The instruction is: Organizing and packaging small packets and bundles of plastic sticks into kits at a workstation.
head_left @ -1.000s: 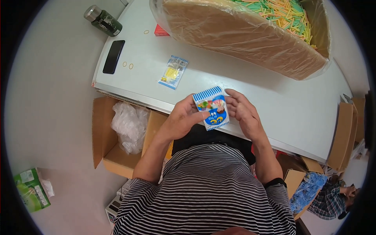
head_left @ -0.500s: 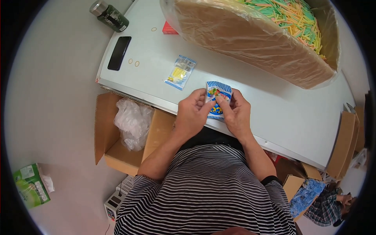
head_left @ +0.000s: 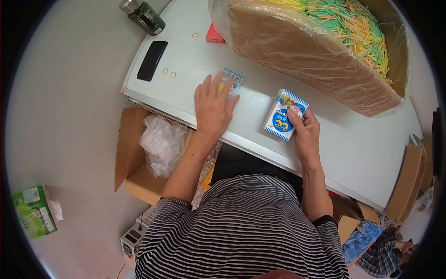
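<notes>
My right hand (head_left: 306, 135) holds a small blue-and-white printed packet (head_left: 284, 115) by its right edge, thumb on its face, just above the table. My left hand (head_left: 213, 107), fingers spread and slightly blurred, reaches over a second packet (head_left: 235, 77). That one is partly clear, with blue striped ends and yellow sticks inside; the hand covers much of it. Whether the fingers touch it, I cannot tell. Beyond both hands is a large cardboard box (head_left: 297, 58) lined with clear plastic, full of pastel green, yellow and orange sticks (head_left: 353, 28).
A phone (head_left: 152, 61), rubber bands (head_left: 173, 75), a red box (head_left: 214, 34) and a dark green flask (head_left: 144, 17) are on the table's left. Below its edge stands a carton (head_left: 127, 149) with clear plastic bags (head_left: 160, 142). Another person (head_left: 385, 253) is at lower right.
My left hand has let go of the blue-and-white packet and moved left over the packet lying on the table. My right hand has carried its packet to the right.
</notes>
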`<state>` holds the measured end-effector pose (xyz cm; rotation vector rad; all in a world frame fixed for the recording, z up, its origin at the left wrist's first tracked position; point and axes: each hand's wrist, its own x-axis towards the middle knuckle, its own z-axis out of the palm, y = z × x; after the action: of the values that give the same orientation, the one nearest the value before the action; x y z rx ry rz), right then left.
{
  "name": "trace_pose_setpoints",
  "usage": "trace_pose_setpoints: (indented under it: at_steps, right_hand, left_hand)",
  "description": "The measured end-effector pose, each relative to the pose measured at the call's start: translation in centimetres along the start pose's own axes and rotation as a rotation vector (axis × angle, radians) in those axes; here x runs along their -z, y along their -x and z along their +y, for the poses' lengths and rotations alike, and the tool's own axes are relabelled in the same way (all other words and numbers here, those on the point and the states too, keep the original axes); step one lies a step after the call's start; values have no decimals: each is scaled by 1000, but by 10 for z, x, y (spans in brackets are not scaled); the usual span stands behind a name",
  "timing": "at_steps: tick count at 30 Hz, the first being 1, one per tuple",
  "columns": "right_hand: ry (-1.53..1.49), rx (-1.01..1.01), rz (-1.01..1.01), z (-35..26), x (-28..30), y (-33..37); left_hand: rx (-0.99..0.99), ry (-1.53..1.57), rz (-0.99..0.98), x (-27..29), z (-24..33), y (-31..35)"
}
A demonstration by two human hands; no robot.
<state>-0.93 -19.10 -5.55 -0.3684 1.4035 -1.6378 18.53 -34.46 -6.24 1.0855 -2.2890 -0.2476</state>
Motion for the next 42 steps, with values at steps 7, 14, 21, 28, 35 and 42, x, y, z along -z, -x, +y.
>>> trace_pose_setpoints:
  at_steps: [7,14,21,28,35,42]
  right_hand:
    - [57,-38,-54,-2,-11,0]
    - [43,-38,-127,6,-28,-7]
    - [-1,-41,-102,3,-34,-10]
    - [-7,-21,-127,5,-31,-8]
    - [24,30,-113,5,-18,0]
    - [117,87,-36,-4,-4,-5]
  left_hand:
    - [-129,-153,-57,-18,-33,-9]
    - [-109,-132,88,-1,-32,-15]
    - [437,660,-107,21,36,6]
    - [630,1334,-453,6,64,14]
    - [576,1310,-479,-9,65,23]
    - [597,1275,-439,-26,83,13]
